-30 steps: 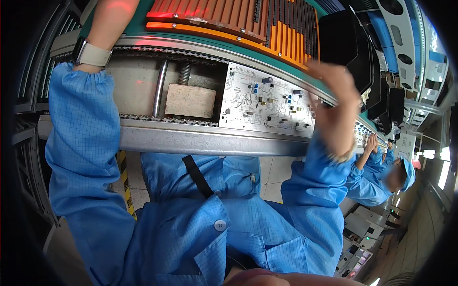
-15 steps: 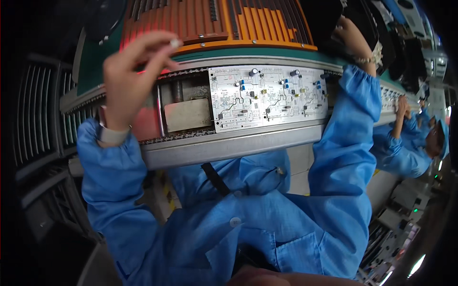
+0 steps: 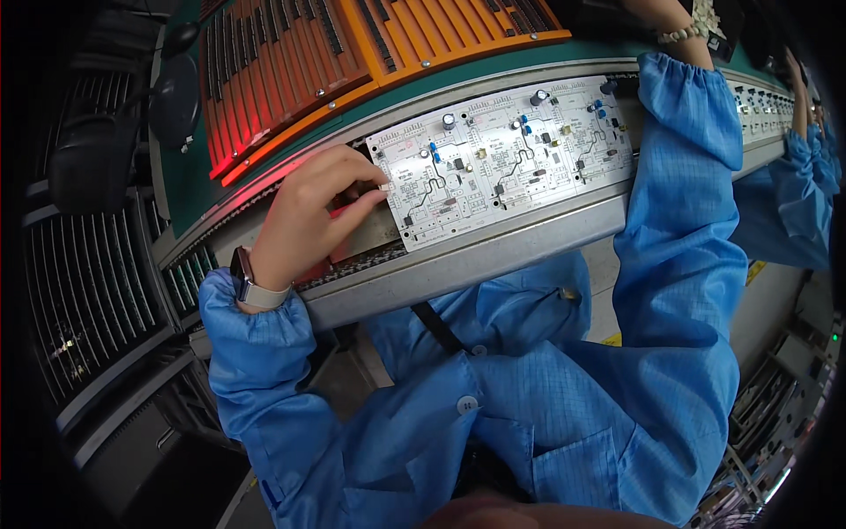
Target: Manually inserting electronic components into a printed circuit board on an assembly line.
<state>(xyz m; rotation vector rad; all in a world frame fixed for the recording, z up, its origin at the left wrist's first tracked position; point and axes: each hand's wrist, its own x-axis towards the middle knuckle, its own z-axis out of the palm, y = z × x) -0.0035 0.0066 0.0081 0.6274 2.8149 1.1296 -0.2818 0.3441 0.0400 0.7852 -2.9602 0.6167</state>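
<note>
By the circuit board's [image 3: 520, 163] left edge, my left hand [image 3: 313, 207] pinches a tiny white component [image 3: 385, 189], probably light, stiff, best gripped by its sides; my right hand's [image 3: 656, 10] grip I cannot tell.

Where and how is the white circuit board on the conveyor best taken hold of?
The white circuit board is probably best pinched by its left short edge, coming from the left: it is flat, its long edges lie along the rails, and tall capacitors stand near the far edge. The left hand is beside that short edge.
</note>
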